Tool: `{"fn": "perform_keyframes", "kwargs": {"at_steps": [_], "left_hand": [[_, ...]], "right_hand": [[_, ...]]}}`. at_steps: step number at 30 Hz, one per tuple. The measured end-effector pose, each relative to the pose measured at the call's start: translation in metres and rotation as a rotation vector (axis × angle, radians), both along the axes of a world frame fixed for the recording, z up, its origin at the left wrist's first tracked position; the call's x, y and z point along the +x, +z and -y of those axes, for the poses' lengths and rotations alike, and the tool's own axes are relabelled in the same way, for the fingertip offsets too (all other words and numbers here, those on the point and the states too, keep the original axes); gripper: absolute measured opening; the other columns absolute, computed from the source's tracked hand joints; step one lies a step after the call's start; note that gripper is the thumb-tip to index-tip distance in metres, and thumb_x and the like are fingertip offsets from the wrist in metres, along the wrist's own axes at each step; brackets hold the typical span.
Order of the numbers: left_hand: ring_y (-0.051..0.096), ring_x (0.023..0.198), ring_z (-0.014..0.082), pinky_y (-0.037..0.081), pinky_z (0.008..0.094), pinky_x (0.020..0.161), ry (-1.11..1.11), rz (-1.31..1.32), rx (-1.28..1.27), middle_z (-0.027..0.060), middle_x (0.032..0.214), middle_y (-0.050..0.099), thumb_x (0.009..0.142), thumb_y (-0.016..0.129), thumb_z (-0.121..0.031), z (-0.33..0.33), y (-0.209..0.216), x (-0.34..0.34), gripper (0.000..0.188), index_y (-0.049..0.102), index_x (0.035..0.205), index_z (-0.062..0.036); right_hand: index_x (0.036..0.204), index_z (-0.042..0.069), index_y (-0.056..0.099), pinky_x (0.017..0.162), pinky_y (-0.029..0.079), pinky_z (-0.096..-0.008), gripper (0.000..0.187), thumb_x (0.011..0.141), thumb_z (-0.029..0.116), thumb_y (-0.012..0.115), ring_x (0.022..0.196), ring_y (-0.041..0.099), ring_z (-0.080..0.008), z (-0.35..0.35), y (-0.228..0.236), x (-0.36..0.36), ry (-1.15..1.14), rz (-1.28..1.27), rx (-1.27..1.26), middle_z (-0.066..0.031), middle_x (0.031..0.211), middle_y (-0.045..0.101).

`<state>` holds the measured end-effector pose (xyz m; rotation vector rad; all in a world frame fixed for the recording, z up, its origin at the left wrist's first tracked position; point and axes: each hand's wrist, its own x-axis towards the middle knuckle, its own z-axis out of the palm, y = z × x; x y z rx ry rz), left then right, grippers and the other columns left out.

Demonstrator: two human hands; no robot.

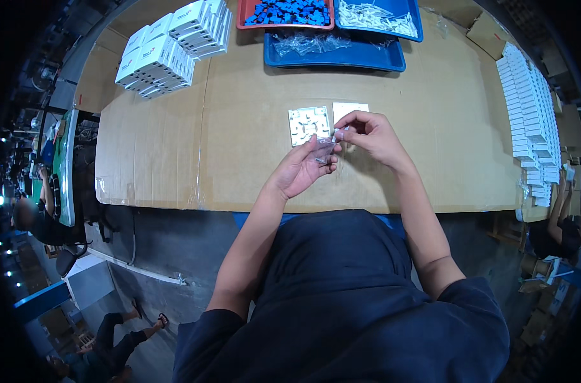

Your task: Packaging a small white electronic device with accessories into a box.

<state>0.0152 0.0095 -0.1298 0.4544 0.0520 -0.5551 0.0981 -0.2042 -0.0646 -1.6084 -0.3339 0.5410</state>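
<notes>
My left hand (295, 172), palm up, holds a small clear plastic bag (324, 149) between thumb and fingers. Thumb and forefinger of my right hand (381, 142) are pinched on a small white piece (336, 135) at the bag's upper edge. Its exact kind is too small to make out. Just beyond my left fingers lies a square white mounting plate (308, 122) with cut-outs. Beside it, partly covered by my right hand, is a plain white square panel (351, 108).
Cardboard (150, 159) covers the table. At the back stand a red tray (285, 27) of blue pieces, a blue tray (378, 30) of white plugs and a blue tray (335, 62) of clear bags. White boxes are stacked at left (156, 57) and right (527, 108). Other people are nearby.
</notes>
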Motion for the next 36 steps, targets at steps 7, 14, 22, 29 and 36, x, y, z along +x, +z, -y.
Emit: {"fn": "perform_keyframes", "kwargs": {"at_steps": [7,14,22,29,36], "left_hand": [[0.066,0.100,0.0201,0.055,0.0382,0.092,0.016,0.009,0.074,0.0112,0.120,0.070,0.111,0.050,-0.042,0.003,0.006,-0.004,0.047,0.058,0.137,-0.0031],[0.066,0.101,0.0197,0.054,0.0387,0.095,0.004,0.022,0.075,0.0095,0.119,0.068,0.113,0.044,-0.040,0.002,0.002,-0.003,0.042,0.057,0.134,-0.0057],[0.067,0.104,0.0214,0.056,0.0402,0.095,0.004,0.055,0.044,0.0112,0.119,0.068,0.113,0.046,-0.036,0.000,-0.001,-0.003,0.039,0.058,0.132,-0.0038],[0.068,0.105,0.0230,0.056,0.0428,0.096,0.006,0.117,0.059,0.0118,0.120,0.068,0.112,0.048,-0.032,-0.001,-0.008,-0.003,0.039,0.056,0.136,-0.0025],[0.067,0.102,0.0226,0.054,0.0431,0.098,-0.027,0.100,-0.004,0.0119,0.122,0.067,0.112,0.048,-0.034,-0.001,-0.009,-0.001,0.041,0.054,0.140,-0.0053]], "right_hand": [[0.104,0.002,0.076,0.065,0.044,-0.0228,0.015,0.093,0.012,0.078,0.072,0.054,-0.0028,-0.006,0.011,0.012,0.133,0.129,-0.110,0.0044,0.083,0.067],[0.101,0.002,0.074,0.069,0.047,-0.0256,0.012,0.092,0.009,0.077,0.076,0.056,-0.0061,-0.011,0.018,0.019,0.337,0.232,-0.172,0.0012,0.083,0.069],[0.105,-0.001,0.074,0.081,0.051,-0.0293,0.018,0.103,0.015,0.066,0.088,0.061,-0.0108,-0.015,0.016,0.027,0.569,0.303,-0.209,-0.0052,0.111,0.068],[0.120,-0.003,0.071,0.093,0.052,-0.0332,0.044,0.113,0.035,0.050,0.102,0.064,-0.0166,-0.024,0.017,0.016,0.661,0.089,-0.265,-0.0072,0.115,0.068],[0.122,-0.002,0.070,0.093,0.052,-0.0341,0.042,0.111,0.035,0.053,0.103,0.065,-0.0196,-0.022,0.030,0.015,0.536,0.187,-0.235,-0.0114,0.116,0.068]]}}
